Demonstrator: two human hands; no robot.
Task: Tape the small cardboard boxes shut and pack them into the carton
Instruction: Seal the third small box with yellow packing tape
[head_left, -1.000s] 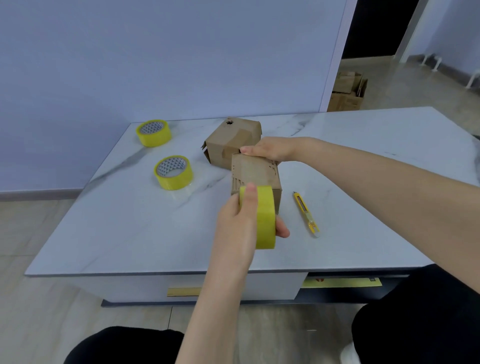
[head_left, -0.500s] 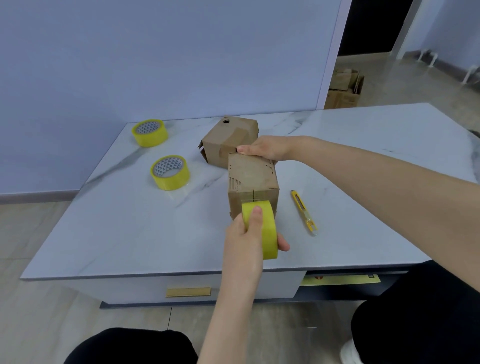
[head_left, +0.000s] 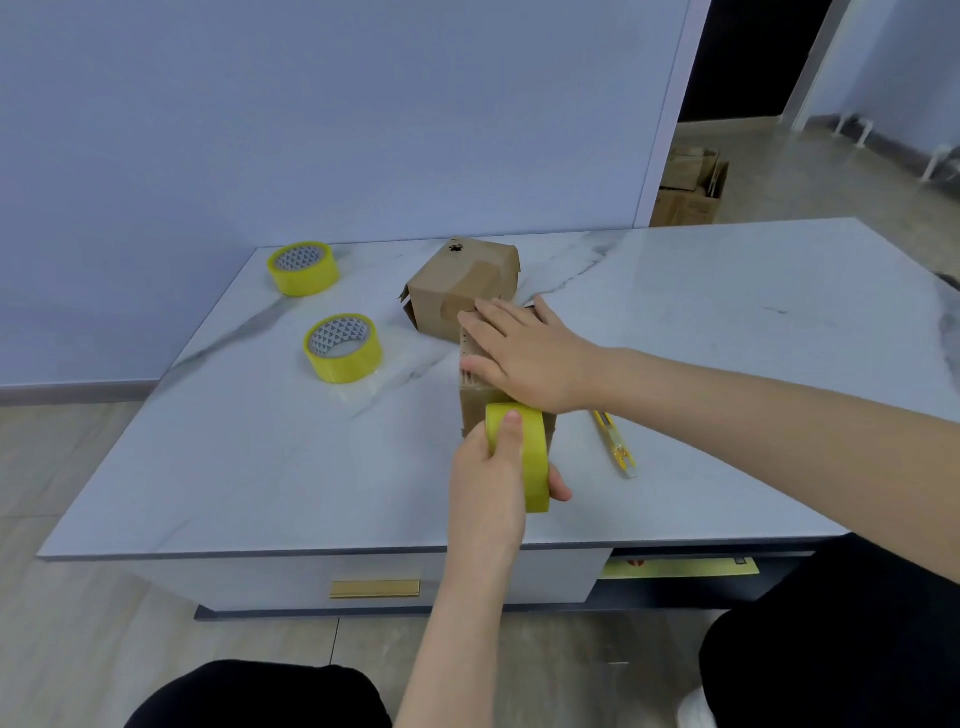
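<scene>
Pressing my right hand (head_left: 524, 358) flat on the small box (head_left: 474, 410) near the front edge of the bench (head_left: 260, 493), left hand (head_left: 488, 483) gripping the tape roll (head_left: 535, 457), I'm likely mid-taping; next, pull taut and cut.

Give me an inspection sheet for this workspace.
Surface: white marbled table.
Job's things: near box under the right hand; far box behind it, side flap ajar; held roll at the near box's front.
Clutter: far roll and mid roll lying flat, left; knife right of the near box.
Hands: left hand grips the held roll; right hand presses flat on the near box.
Cables: nothing seen.
Surroundings: blue wall; cartons on the floor past the doorway.
</scene>
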